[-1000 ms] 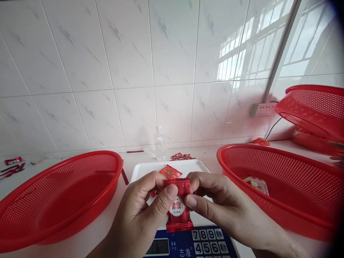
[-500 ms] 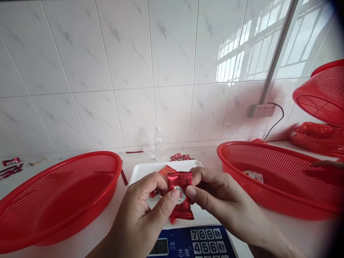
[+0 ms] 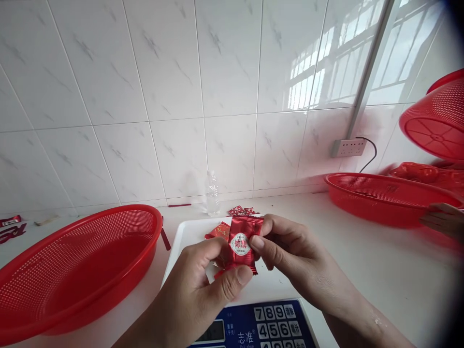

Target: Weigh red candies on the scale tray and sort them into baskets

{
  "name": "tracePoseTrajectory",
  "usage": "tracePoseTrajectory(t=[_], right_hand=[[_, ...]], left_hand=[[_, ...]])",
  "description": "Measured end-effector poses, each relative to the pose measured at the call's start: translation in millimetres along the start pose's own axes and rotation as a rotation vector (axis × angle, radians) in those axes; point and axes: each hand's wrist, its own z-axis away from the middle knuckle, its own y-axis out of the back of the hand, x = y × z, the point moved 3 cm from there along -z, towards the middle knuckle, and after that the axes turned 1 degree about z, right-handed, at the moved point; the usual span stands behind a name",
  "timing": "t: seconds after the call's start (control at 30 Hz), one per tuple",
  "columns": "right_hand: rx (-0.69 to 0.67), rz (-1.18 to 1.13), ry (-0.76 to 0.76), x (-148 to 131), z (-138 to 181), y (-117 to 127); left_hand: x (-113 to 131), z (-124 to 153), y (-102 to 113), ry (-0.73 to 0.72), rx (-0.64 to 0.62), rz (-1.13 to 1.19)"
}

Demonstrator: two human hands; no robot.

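Observation:
Between my two hands is a small red foil packet [image 3: 242, 245] with crimped ends and a white round label. My left hand [image 3: 206, 280] grips its left side and lower end, the thumb near the bottom crimp. With thumb and fingers, my right hand [image 3: 290, 253] pinches the packet's right side. Below lies the white pan [image 3: 273, 285] of a digital scale, whose blue keypad panel [image 3: 250, 324] faces me. Other red packets [image 3: 218, 230] rest on the pan, partly hidden behind my hands.
A red perforated basket [image 3: 145, 212] stands at left. Another red basket [image 3: 377, 203] is at the back right, with another person's hand [image 3: 444, 217] beside it. A clear bottle [image 3: 212, 195] and red packets [image 3: 239, 210] sit near the tiled wall. A raised red basket [image 3: 438, 121] shows at upper right.
The right-hand basket has moved back and to the right, with the other person's hand at it. The packet in my hands has risen slightly, and my left thumb has slid down off its label.

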Motion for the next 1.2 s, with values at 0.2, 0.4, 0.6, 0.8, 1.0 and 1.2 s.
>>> tracePoseTrajectory(t=[0.2, 0.4, 0.6, 0.8, 1.0, 1.2], right_hand=[[-0.101, -0.022, -0.034, 2, 1, -3], [-0.063, -0.08, -0.043, 2, 1, -4], [-0.108, -0.169, -0.054, -1, 0, -7], [-0.053, -0.252, 0.006, 4, 1, -7], [-0.077, -0.287, -0.005, 5, 3, -5], [-0.213, -0.378, -0.063, -4, 5, -8]], left_hand=[[-3, -1, -2, 0.088, 0.017, -0.104], [0, -1, -4, 0.044, 0.035, -0.103], [1, 3, -5, -0.037, 0.018, -0.102], [4, 6, -5, -0.142, 0.054, -0.057], [8, 13, -7, -0.209, 0.116, -0.055], [16, 15, -5, -0.268, 0.078, -0.182]])
